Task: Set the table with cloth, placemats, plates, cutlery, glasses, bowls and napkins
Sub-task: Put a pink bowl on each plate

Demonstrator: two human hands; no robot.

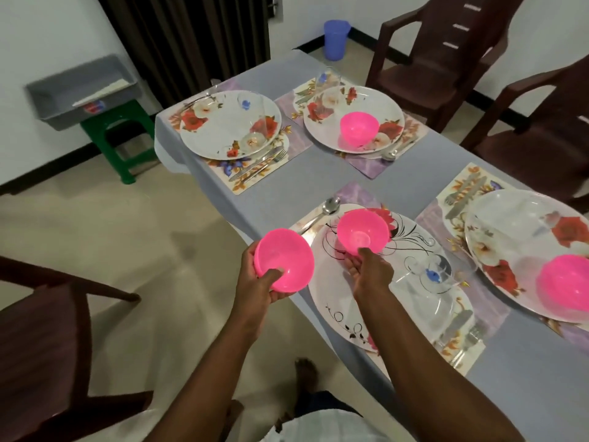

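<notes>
While each hand carries one pink bowl, the grip differs by purpose. The left hand (259, 275) holds its bowl (284, 260) off the edge of the surface (360, 173), over the floor, thumb inside the rim and fingers curled behind, apparently keeping it in reserve. The right hand (366, 266) pinches a second bowl (362, 231) at its near rim, thumb inside and fingers beneath, tilted just above the near plate (344, 301), seemingly to set it down there. An upturned glass (433, 275) lies on the same plate, leaving the far part free. Further right, a bowl (564, 282) already sits on its plate (510, 224). Beyond, the far right setting has a bowl (359, 127) too, while the far left plate (223, 129) holds only a glass, likely where the reserve bowl belongs.
</notes>
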